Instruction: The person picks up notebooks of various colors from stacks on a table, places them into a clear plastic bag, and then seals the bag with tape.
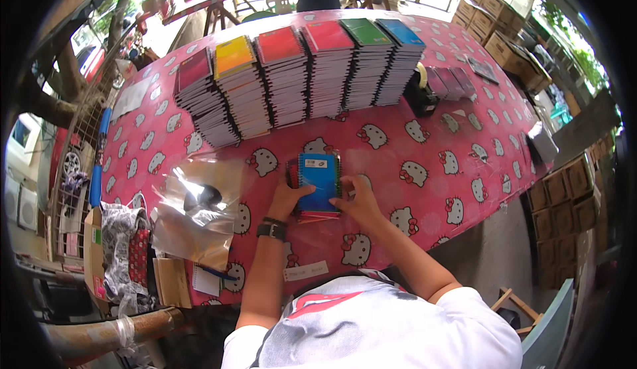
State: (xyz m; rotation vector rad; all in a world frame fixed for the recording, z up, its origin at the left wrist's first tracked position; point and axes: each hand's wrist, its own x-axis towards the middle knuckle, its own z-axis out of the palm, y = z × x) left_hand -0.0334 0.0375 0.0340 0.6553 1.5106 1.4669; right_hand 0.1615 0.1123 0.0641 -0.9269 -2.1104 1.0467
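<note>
A small stack of spiral notebooks [318,184] with a blue one on top lies on the pink patterned tablecloth [424,143] in front of me. My left hand [287,195] grips its left edge and wears a dark watch at the wrist. On the right edge rests my right hand [359,196], fingers curled around the stack's side. Behind them, several tall stacks of notebooks [298,73] stand in a row, with maroon, yellow, red, green and blue covers.
Clear plastic bags [196,210] lie left of my hands. A black tape dispenser [421,91] stands right of the stacks, with flat dark packets [451,82] beyond. Cardboard boxes [564,203] pile up at the right. A paper slip [305,271] lies near the table's edge.
</note>
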